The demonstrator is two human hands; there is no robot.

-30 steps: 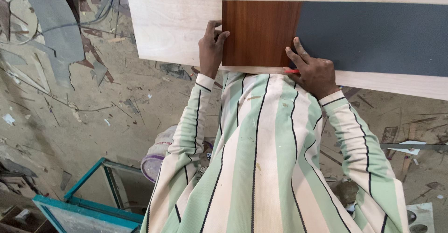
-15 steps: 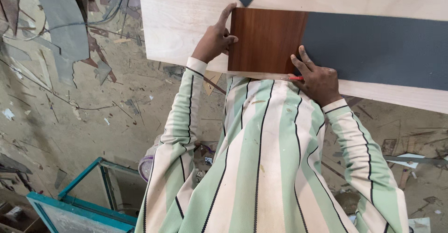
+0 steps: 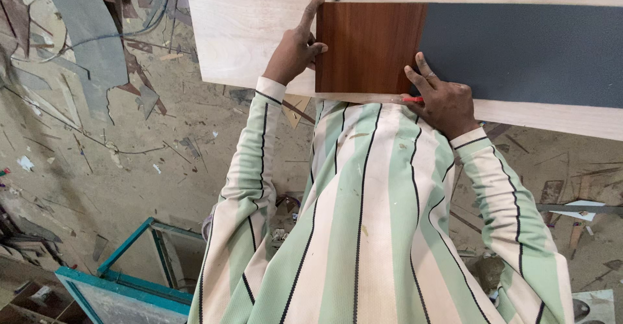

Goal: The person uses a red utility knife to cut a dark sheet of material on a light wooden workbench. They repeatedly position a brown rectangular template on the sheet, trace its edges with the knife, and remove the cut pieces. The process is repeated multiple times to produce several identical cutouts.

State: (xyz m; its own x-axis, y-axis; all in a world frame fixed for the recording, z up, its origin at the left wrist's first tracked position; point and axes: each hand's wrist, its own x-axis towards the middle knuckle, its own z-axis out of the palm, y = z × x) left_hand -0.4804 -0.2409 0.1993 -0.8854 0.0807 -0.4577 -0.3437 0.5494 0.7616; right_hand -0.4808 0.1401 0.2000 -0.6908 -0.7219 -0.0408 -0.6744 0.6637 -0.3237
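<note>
We noted a reddish-brown wood-grain laminate square [image 3: 370, 46] lying flat on the pale plywood bench [image 3: 253, 32], its near side along the bench's near edge. A dark grey laminate sheet [image 3: 525, 51] lay flat just beside it on the right, their edges meeting.

Left hand [image 3: 295, 50]: pressed against the square's left edge, index finger stretched up along that edge towards its far corner, thumb tip on the brown face, other fingers curled. It gripped nothing.

Right hand [image 3: 442, 96]: at the square's near right corner, fingers spread on the seam between brown and grey, closed around a thin red pencil-like tool [image 3: 411, 99] lying along the near edge.

Below the bench, a teal metal frame [image 3: 139, 269] stood on the littered floor [image 3: 97, 168].
</note>
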